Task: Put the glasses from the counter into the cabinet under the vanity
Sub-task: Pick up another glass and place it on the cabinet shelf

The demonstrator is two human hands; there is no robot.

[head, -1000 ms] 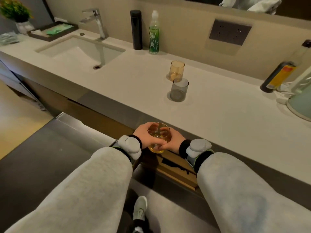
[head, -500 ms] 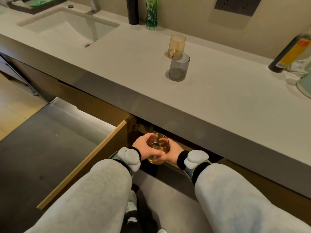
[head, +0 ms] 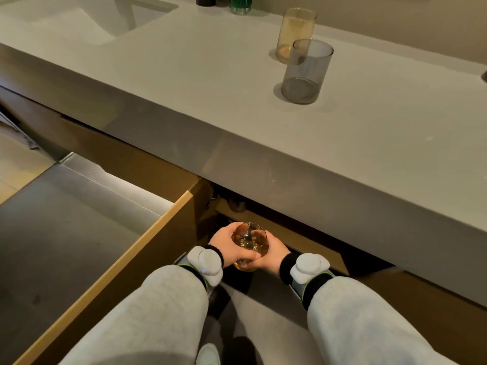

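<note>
Both hands are wrapped around one small amber tumbler (head: 249, 245), fingers curled and pressed onto the glass from either side. The left hand (head: 224, 242) cups its left wall, the right hand (head: 272, 252) cups its right wall, and the right fingertips (head: 254, 262) tuck under the near bottom edge where they meet the left ones. The glass sits upright between the palms, rim facing up; whether that amber colour inside is liquid or just the tint, can't tell.

Just behind the knuckles there's the dark open mouth of the cabinet (head: 276, 233) under the vanity, with a pale wood ledge running across right past the fingertips. The tumbler is held in front of that opening, below the counter edge, not resting on anything I can see.

Off to the left of the left hand, the open cabinet door (head: 126, 262) swings out toward the camera, its light wood edge showing.

Each wrist has a grey puck-shaped tracker on a black band, grey sleeves behind those.

Well above and beyond the fingers, up on the counter (head: 184, 83), two more glasses remain: a grey glass (head: 305, 72) nearer, and a tall amber glass (head: 295, 32) right behind it, overlapping it from this angle.
</note>
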